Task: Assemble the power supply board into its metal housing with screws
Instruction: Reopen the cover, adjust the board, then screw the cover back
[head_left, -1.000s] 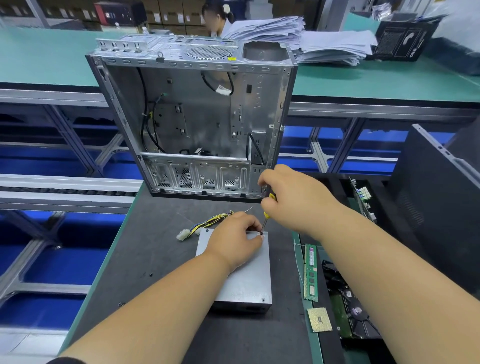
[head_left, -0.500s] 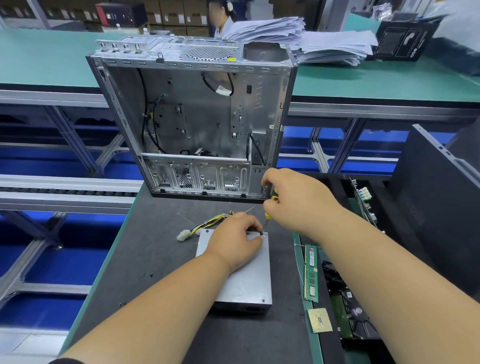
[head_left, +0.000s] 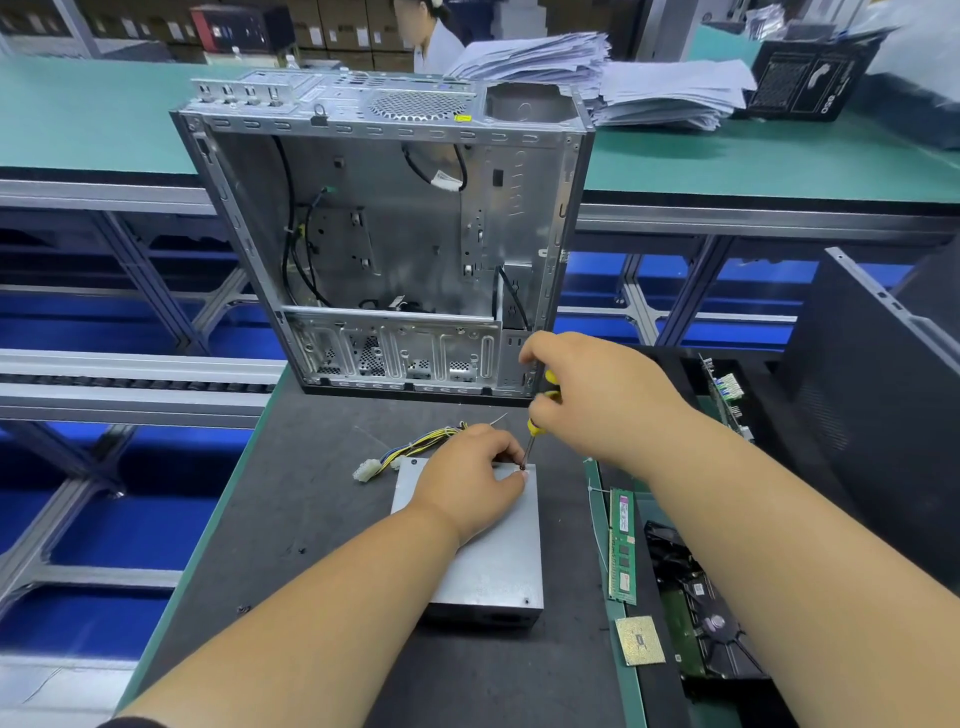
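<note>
A grey metal power supply housing (head_left: 493, 566) lies flat on the dark mat, with yellow and black wires (head_left: 415, 444) and a white plug leaving its far left corner. My left hand (head_left: 470, 480) rests on its top near the far right corner, fingertips pinching a small screw (head_left: 522, 467). My right hand (head_left: 597, 397) grips a yellow-handled screwdriver (head_left: 537, 415) held nearly upright, its tip on that screw. Two more screws show in the housing's top, at the far left and the near right corner.
An open computer case (head_left: 384, 234) stands upright just behind the housing. To the right, a tray holds a green memory stick (head_left: 622, 545), a processor chip (head_left: 640, 640) and a drive. A black case panel (head_left: 872, 389) leans at far right. Paper stacks and a person sit at the back bench.
My right hand has shifted slightly on the screwdriver handle. My left hand and the housing stay where they were.
</note>
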